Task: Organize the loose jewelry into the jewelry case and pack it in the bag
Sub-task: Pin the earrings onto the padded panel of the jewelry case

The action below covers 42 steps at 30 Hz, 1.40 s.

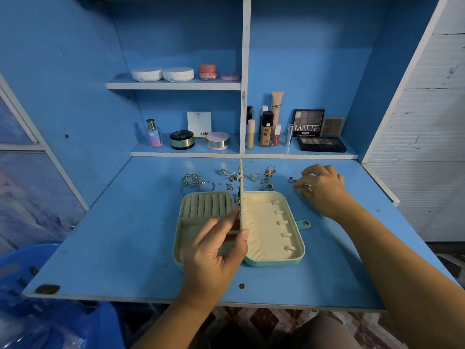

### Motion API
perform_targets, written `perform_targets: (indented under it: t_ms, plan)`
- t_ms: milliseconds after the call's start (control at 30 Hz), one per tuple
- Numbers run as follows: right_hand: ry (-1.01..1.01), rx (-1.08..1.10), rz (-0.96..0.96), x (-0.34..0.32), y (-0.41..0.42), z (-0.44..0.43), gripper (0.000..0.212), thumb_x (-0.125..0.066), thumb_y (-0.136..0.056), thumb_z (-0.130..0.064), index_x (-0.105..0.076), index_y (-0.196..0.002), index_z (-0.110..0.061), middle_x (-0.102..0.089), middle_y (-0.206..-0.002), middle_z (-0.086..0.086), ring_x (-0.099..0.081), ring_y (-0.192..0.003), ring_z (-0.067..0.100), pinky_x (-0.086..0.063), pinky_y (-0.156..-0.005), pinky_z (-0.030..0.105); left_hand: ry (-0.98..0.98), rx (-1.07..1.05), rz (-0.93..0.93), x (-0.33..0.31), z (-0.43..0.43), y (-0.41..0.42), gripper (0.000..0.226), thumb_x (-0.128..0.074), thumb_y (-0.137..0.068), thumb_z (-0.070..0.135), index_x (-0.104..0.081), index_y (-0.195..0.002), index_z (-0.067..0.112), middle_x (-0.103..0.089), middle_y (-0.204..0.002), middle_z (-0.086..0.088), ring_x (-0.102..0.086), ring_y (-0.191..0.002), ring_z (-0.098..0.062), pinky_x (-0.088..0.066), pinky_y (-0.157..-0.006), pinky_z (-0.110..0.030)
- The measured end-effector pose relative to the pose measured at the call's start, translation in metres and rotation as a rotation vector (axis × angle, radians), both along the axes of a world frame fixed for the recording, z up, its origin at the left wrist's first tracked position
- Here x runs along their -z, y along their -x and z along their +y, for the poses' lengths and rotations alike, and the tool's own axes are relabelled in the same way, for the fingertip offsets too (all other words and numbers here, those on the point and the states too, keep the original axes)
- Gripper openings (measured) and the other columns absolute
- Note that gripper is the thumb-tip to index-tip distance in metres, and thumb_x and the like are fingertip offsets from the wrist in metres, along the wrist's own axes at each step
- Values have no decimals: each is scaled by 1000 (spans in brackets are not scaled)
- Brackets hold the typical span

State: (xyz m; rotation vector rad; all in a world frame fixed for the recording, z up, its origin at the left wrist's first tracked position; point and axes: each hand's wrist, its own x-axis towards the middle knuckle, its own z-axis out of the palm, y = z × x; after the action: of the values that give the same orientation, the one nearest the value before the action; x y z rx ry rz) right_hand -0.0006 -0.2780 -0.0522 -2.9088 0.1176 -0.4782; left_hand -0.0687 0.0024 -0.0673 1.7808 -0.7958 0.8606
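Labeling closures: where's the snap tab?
Head view: the snap tab juts from the right edge of the open jewelry case, on the desk, near the right hand.

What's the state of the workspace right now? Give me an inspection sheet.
Surface: blue desk, scuffed.
Job's things: case lies open, its compartments look empty; loose jewelry on the desk behind it; bag not seen.
Clutter: cosmetics on the shelves behind.
Grips: left hand pinches the case's middle flap upright; right hand pinches a small piece on the desk right of the case.
Cables: nothing seen.
Surroundings: blue cabinet around the desk; white panels at right; blue tub lower left.
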Motion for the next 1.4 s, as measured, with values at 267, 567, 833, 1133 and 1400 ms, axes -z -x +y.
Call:
perform_targets:
  t_ms: [267, 567, 833, 1133, 1400]
  plan:
    - [60, -74, 155, -7, -4, 13, 20, -57, -92, -33, -69, -107, -29, -46, -130, -2, -31, -123, 24, -27, -98, 38, 6, 3, -9, -2, -1, 1, 33, -64, -88, 19, -61, -120, 10, -66, -96, 4, -64, -89, 0, -53, -73, -12]
    - [-188, -129, -26, -9, 10, 31, 8, -58, -90, -22, -63, -92, -16, -56, -112, 1, -45, -108, 24, -38, -93, 38, 0, 2, -12, -3, -1, 1, 34, -64, -88, 19, -60, -120, 10, -64, -98, 6, -61, -93, 6, -49, -76, -6]
    - [-251, -211, -71, -1, 67, 80, 3, -69, -81, -21, -70, -84, -22, -55, -115, -8, -41, -111, 16, -25, -84, 27, -10, -13, 5, -2, -1, 2, 30, -64, -88, 19, -68, -114, 3, -66, -96, 5, -63, -92, 3, -50, -78, -9]
    - [-152, -141, 110, -12, 72, 60, 14, -63, -88, -32, -72, -99, -36, -44, -132, -14, -30, -126, 18, -21, -93, 31, -9, -34, 4, -2, -1, 1, 30, -64, -89, 22, -68, -114, 4, -68, -92, 2, -63, -87, 1, -51, -77, -12]
    - [-132, -200, 74, -11, 75, 64, 14, -65, -87, -28, -72, -99, -31, -48, -126, -8, -35, -119, 17, -27, -91, 32, -14, -40, -8, 2, -1, -1, 32, -65, -88, 20, -68, -114, 1, -69, -90, -2, -64, -83, -3, -55, -71, -18]
